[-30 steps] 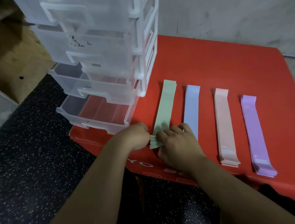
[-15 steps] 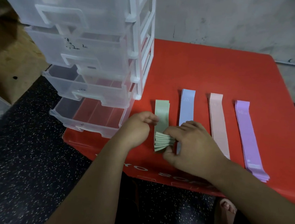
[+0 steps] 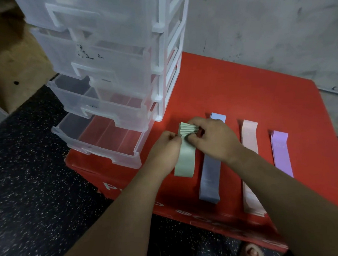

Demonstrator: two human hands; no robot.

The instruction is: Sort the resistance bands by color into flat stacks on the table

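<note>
The green bands (image 3: 184, 163) lie leftmost on the red surface (image 3: 249, 90) — right hand (image 3: 211, 140) pinches their fanned, folded-back end, left hand (image 3: 165, 150) pinches the edge. Tidying that stack, I'd say; next, lay it flat, squared.

Light: dim, flat indoor light, no source in view.
Shadows: soft and weak on the red counter (image 3: 248, 98); floor (image 3: 15, 196) nearly black.
Glare: mild sheen on the clear drawer unit (image 3: 112, 20).
Blur: soft overall, smeared at the left edge.
Distortion: wide-angle; drawer unit leans, counter edges splay.
</note>
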